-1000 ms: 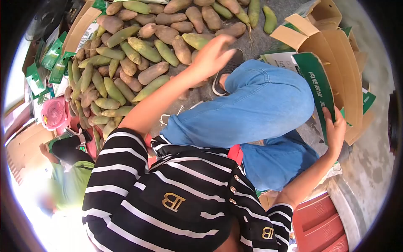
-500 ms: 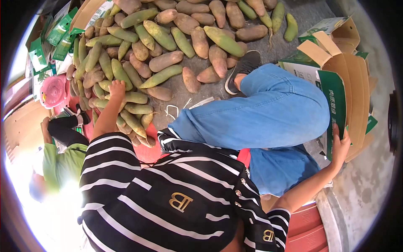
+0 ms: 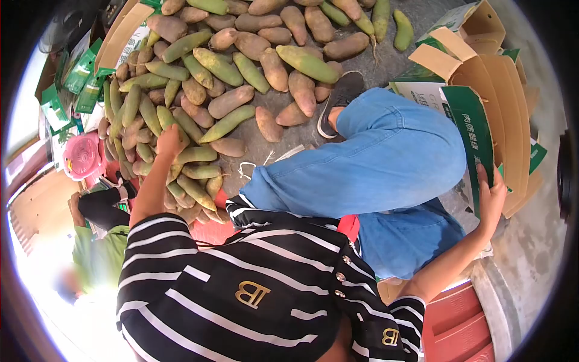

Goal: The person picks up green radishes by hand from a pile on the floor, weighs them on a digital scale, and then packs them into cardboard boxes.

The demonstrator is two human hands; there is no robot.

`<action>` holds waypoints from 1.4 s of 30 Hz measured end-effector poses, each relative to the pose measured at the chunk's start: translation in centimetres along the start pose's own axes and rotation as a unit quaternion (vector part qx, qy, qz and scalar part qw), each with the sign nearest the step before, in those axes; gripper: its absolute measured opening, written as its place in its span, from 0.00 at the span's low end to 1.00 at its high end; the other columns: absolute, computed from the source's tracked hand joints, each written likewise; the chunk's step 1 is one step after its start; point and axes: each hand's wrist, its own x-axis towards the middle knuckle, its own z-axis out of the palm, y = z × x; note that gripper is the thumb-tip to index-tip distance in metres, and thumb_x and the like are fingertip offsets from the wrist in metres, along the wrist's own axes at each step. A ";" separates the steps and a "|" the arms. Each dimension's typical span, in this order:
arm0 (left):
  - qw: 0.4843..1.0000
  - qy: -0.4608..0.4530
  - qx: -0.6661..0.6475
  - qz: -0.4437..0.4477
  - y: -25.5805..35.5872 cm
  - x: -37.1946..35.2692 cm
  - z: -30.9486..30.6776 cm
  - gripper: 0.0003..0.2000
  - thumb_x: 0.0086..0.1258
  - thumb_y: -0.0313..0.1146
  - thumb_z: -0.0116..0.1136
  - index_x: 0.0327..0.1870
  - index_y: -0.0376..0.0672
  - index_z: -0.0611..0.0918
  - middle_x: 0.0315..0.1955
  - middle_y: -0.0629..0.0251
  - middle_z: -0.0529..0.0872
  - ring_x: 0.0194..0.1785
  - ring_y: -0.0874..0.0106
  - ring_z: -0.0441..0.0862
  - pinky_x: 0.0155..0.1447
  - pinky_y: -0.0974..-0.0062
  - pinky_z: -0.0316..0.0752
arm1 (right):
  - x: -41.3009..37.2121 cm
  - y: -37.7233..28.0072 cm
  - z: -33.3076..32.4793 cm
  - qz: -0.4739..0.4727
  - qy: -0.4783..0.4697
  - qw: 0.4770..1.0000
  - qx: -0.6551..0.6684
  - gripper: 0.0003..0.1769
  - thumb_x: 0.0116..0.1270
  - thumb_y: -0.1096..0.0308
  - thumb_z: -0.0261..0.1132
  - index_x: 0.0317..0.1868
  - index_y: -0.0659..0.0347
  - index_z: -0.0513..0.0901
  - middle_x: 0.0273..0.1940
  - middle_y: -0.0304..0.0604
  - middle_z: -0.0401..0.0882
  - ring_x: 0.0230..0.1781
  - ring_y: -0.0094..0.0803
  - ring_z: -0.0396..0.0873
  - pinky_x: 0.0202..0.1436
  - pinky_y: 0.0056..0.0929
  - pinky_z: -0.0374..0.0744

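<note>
My left hand (image 3: 172, 142) reaches into a large pile of green and brownish radishes. Its fingers are curled down at the end of a green radish (image 3: 164, 117), and their tips are partly hidden. Beside that hand lie other green radishes (image 3: 197, 154). On the right, my right hand (image 3: 491, 194) grips the green side flap of an open cardboard box (image 3: 469, 136), with the thumb on the printed face. The box stands beside my bent knee, its brown flaps spread outward.
Another open box (image 3: 476, 27) stands at the upper right. Green-and-white cartons (image 3: 81, 69) and a pink stool (image 3: 83, 155) are at the left. A person in a green top (image 3: 102, 250) sits at the far left. My shoe (image 3: 345, 99) borders the pile.
The view has shifted slightly, moving most of the pile left in the frame. My left hand's fingers look more curled at the radishes. My right hand stays on the box flap.
</note>
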 end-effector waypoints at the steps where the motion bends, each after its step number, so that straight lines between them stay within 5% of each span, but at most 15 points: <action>1: 0.998 0.023 -0.052 -0.022 0.4 -0.4 -1.0 0.27 0.51 0.35 0.70 0.51 0.41 0.71 0.46 0.54 0.77 0.49 0.54 0.79 0.49 0.60 0.78 | 0.0 0.0 0.0 0.001 0.002 1.000 0.006 0.11 0.68 0.66 0.63 0.46 0.65 0.81 0.30 0.50 0.78 0.30 0.32 0.71 0.41 0.27 0.74; 8: 0.951 0.216 -0.219 -0.038 5.9 -0.9 -8.7 0.28 0.55 0.43 0.67 0.55 0.40 0.74 0.49 0.51 0.81 0.49 0.52 0.80 0.49 0.61 0.77 | 0.1 -0.1 -0.4 -0.020 -0.028 0.999 -0.039 0.12 0.67 0.68 0.64 0.48 0.64 0.81 0.35 0.47 0.82 0.35 0.30 0.77 0.45 0.27 0.75; 11: 0.888 0.306 -0.341 0.026 8.4 1.2 -12.0 0.27 0.57 0.40 0.68 0.57 0.40 0.74 0.46 0.53 0.83 0.44 0.62 0.83 0.46 0.70 0.77 | -0.4 -0.8 -0.3 -0.053 0.007 0.998 -0.032 0.10 0.64 0.68 0.64 0.42 0.64 0.81 0.39 0.52 0.82 0.40 0.51 0.79 0.44 0.36 0.76; 14: 0.725 0.345 -0.581 0.134 14.6 0.4 -19.7 0.22 0.63 0.27 0.66 0.58 0.35 0.73 0.43 0.62 0.82 0.43 0.82 0.78 0.45 0.82 0.74 | -0.5 -1.1 -0.5 -0.056 -0.002 0.998 -0.028 0.09 0.64 0.66 0.64 0.41 0.61 0.82 0.38 0.48 0.81 0.39 0.49 0.79 0.42 0.38 0.76; 19: 0.485 0.359 -0.708 0.367 24.8 -6.0 -34.6 0.22 0.63 0.22 0.65 0.58 0.32 0.73 0.48 0.59 0.82 0.49 0.73 0.80 0.53 0.76 0.77 | -0.7 -1.4 -0.5 -0.052 -0.003 0.998 -0.031 0.07 0.64 0.65 0.64 0.39 0.58 0.82 0.35 0.46 0.80 0.37 0.47 0.79 0.40 0.39 0.75; 21: 0.435 0.304 -0.719 0.449 28.7 -8.8 -38.5 0.19 0.66 0.24 0.61 0.57 0.32 0.74 0.48 0.57 0.82 0.51 0.70 0.80 0.57 0.75 0.75 | -0.7 -1.3 -0.5 -0.051 -0.011 0.998 -0.033 0.07 0.64 0.65 0.64 0.39 0.58 0.82 0.34 0.46 0.80 0.37 0.46 0.79 0.40 0.38 0.76; 22: 0.479 0.277 -0.700 0.452 30.4 -9.8 -39.7 0.19 0.65 0.26 0.62 0.56 0.33 0.75 0.48 0.59 0.83 0.50 0.71 0.81 0.56 0.74 0.75 | -0.8 -1.3 -0.4 -0.053 -0.003 0.998 -0.035 0.07 0.64 0.65 0.64 0.39 0.58 0.82 0.35 0.46 0.80 0.37 0.46 0.79 0.40 0.38 0.75; 23: 0.477 0.297 -0.661 0.497 32.2 -8.9 -40.3 0.19 0.66 0.30 0.63 0.57 0.36 0.75 0.46 0.61 0.83 0.48 0.73 0.81 0.55 0.74 0.76 | -0.8 -1.3 -0.4 -0.057 0.003 0.998 -0.036 0.08 0.64 0.65 0.64 0.39 0.58 0.82 0.35 0.46 0.80 0.37 0.46 0.79 0.40 0.38 0.75; 25: 0.455 0.166 -0.681 0.549 35.8 -9.7 -40.8 0.20 0.67 0.30 0.63 0.57 0.36 0.71 0.46 0.63 0.80 0.47 0.76 0.79 0.51 0.76 0.75 | -0.8 -1.4 -0.3 -0.066 0.009 0.997 -0.038 0.08 0.64 0.65 0.64 0.40 0.59 0.83 0.35 0.45 0.81 0.37 0.46 0.79 0.40 0.38 0.75; 27: 0.501 0.272 -0.600 0.562 36.8 -7.5 -38.5 0.22 0.66 0.31 0.64 0.58 0.36 0.71 0.47 0.58 0.80 0.49 0.70 0.80 0.51 0.74 0.75 | -0.8 -1.6 -0.4 -0.070 0.010 0.997 -0.039 0.08 0.64 0.65 0.64 0.40 0.59 0.83 0.36 0.45 0.81 0.38 0.46 0.80 0.40 0.38 0.75; 31: 0.666 0.136 -0.585 0.442 33.1 -4.1 -29.3 0.21 0.69 0.43 0.61 0.57 0.40 0.74 0.43 0.62 0.83 0.44 0.74 0.80 0.50 0.73 0.76 | -0.8 -0.8 -0.1 -0.089 0.022 0.996 -0.014 0.08 0.64 0.68 0.64 0.41 0.62 0.82 0.37 0.49 0.81 0.39 0.50 0.79 0.42 0.37 0.75; 32: 0.731 0.179 -0.506 0.421 32.1 -1.9 -25.0 0.22 0.69 0.43 0.61 0.57 0.40 0.74 0.43 0.61 0.82 0.42 0.72 0.80 0.48 0.71 0.76 | -0.7 -1.0 -0.4 -0.080 0.017 0.996 -0.033 0.09 0.65 0.68 0.64 0.41 0.63 0.82 0.38 0.51 0.81 0.38 0.50 0.79 0.43 0.36 0.75; 34: 0.818 0.160 -0.390 0.392 28.9 0.1 -17.3 0.20 0.63 0.39 0.61 0.51 0.37 0.76 0.44 0.46 0.80 0.48 0.51 0.79 0.50 0.58 0.75 | -0.5 -0.9 -0.5 -0.073 0.000 0.996 -0.047 0.09 0.66 0.68 0.64 0.42 0.64 0.81 0.38 0.53 0.80 0.38 0.50 0.78 0.44 0.35 0.75; 36: 0.920 0.096 -0.215 0.312 25.3 -1.2 -12.1 0.15 0.62 0.34 0.59 0.47 0.38 0.77 0.44 0.48 0.78 0.49 0.51 0.78 0.52 0.55 0.74 | -0.6 0.0 -0.3 -0.069 -0.015 0.997 -0.041 0.10 0.67 0.67 0.63 0.43 0.65 0.80 0.37 0.54 0.80 0.37 0.47 0.78 0.44 0.33 0.75; 42: 0.990 0.000 0.016 0.137 15.1 0.4 1.1 0.12 0.58 0.30 0.60 0.44 0.44 0.80 0.45 0.59 0.79 0.55 0.59 0.77 0.54 0.60 0.74 | -0.3 0.1 0.0 -0.020 -0.008 0.999 -0.031 0.11 0.69 0.66 0.62 0.46 0.65 0.80 0.35 0.53 0.81 0.33 0.37 0.78 0.45 0.31 0.75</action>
